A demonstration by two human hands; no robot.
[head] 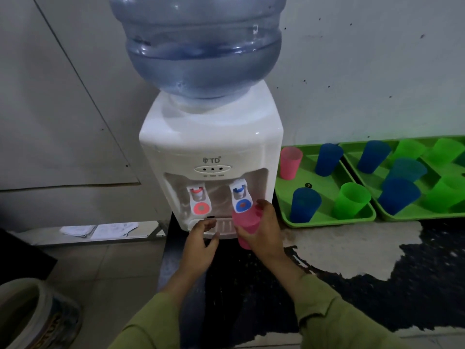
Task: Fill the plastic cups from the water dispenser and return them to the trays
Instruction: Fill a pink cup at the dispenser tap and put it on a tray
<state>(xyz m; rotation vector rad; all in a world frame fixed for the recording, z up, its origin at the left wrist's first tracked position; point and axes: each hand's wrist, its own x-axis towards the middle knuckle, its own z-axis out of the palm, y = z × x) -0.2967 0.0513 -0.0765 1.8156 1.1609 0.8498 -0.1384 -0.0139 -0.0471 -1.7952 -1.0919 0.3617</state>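
The right hand (264,230) holds a pink translucent plastic cup (247,227) under the blue-capped cold tap (241,200) of the white countertop water dispenser (211,147). Its fingers and thumb are wrapped round the cup's middle, and the cup's mouth is tilted up against the tap's lever. The left hand (198,243) is just in front of the white slotted drip tray (224,226) with its fingers loosely curled and holding nothing; whether the fingertips touch the tray cannot be told. Whether water is flowing, or how full the cup is, does not show. The cup looks thin-walled and very light when empty, so a hard squeeze would likely flex the wall. Once filled it should be noticeably heavier and easy to slop, and the outside may get wet and slippery. A grip round the mid-body, below the rim and kept upright, seems the safest hold for carrying it. To the right, the nearer green plastic tray (327,187) holds a second pink cup (290,162), two blue cups and a green one. The farther green tray (402,215) beside it holds more blue and green cups.
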